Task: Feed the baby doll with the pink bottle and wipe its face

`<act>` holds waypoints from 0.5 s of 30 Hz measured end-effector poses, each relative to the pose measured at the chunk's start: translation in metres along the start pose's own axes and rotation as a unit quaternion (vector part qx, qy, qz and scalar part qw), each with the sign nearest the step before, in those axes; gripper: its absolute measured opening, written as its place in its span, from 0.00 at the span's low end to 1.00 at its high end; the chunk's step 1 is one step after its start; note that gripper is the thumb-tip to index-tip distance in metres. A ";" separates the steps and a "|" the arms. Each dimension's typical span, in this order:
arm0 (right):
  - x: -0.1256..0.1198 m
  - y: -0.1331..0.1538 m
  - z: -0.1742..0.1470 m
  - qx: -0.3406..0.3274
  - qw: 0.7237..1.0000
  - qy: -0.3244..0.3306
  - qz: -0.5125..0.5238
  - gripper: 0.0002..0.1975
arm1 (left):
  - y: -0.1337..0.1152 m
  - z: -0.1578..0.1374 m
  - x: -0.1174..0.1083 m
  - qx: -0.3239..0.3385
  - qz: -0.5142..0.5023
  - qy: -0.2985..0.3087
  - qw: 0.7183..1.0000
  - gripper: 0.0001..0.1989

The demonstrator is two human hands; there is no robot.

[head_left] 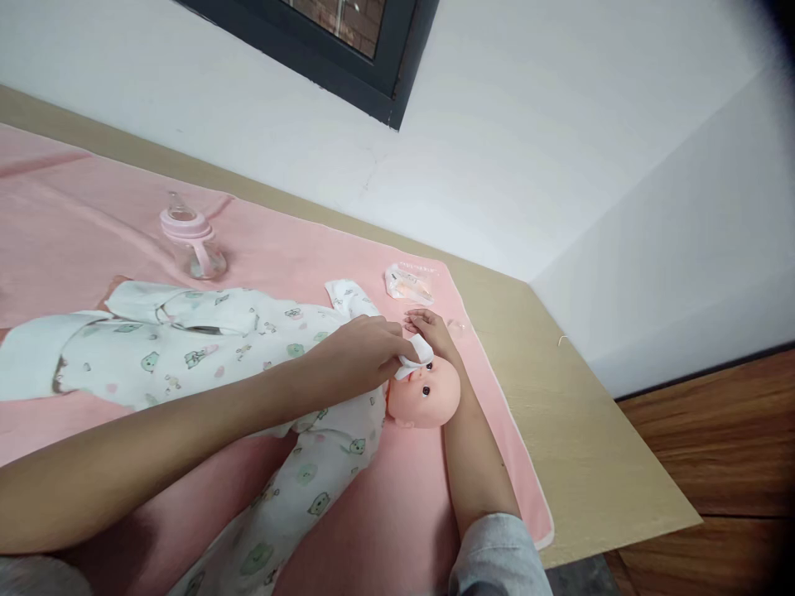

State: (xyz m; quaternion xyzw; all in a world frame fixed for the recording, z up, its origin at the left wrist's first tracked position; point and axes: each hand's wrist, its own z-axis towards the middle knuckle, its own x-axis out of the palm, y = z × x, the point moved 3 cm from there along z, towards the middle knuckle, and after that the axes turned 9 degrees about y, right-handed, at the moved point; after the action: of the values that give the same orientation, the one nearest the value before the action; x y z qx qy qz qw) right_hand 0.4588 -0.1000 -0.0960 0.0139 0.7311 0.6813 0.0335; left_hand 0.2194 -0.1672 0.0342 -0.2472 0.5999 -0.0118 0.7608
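Note:
A baby doll [444,385] lies on its back on a pink blanket [373,505], its head to the right. It wears a white sleepsuit [273,331] printed with green animals. My left hand [366,352] pinches a folded white tissue [421,351] against the doll's cheek and mouth, covering part of the face. My right hand [430,327] rests beyond the doll's head, fingers loosely stretched out on the blanket; its forearm passes along the crown. Part of my right palm is hidden behind the tissue and the head.
A baby bottle [192,236] with a pink collar and handle stands at the back left. A small clear plastic packet [408,284] lies beyond my right hand, and a small transparent piece [456,327] sits beside it. The wooden table [596,472] meets a white wall [497,157] under a dark-framed window [385,74].

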 end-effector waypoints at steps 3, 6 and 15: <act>0.000 0.000 0.000 -0.002 1.000 0.002 0.001 0.14 | 0.001 0.001 0.000 -0.006 0.025 -0.003 1.000 0.19; 0.001 -0.001 -0.001 -0.004 1.000 0.005 0.010 0.15 | 0.003 -0.001 -0.001 -0.002 0.023 -0.011 1.000 0.17; 0.000 0.042 -0.018 -0.039 0.998 0.014 -0.041 0.13 | 0.020 -0.009 -0.032 -0.039 -0.037 -0.079 0.995 0.15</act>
State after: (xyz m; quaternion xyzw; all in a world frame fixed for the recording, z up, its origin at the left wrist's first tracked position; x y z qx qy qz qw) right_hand 0.4563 -0.1147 -0.0530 -0.0274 0.7046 0.7072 0.0518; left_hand 0.1969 -0.1433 0.0540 -0.2987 0.5284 0.0031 0.7947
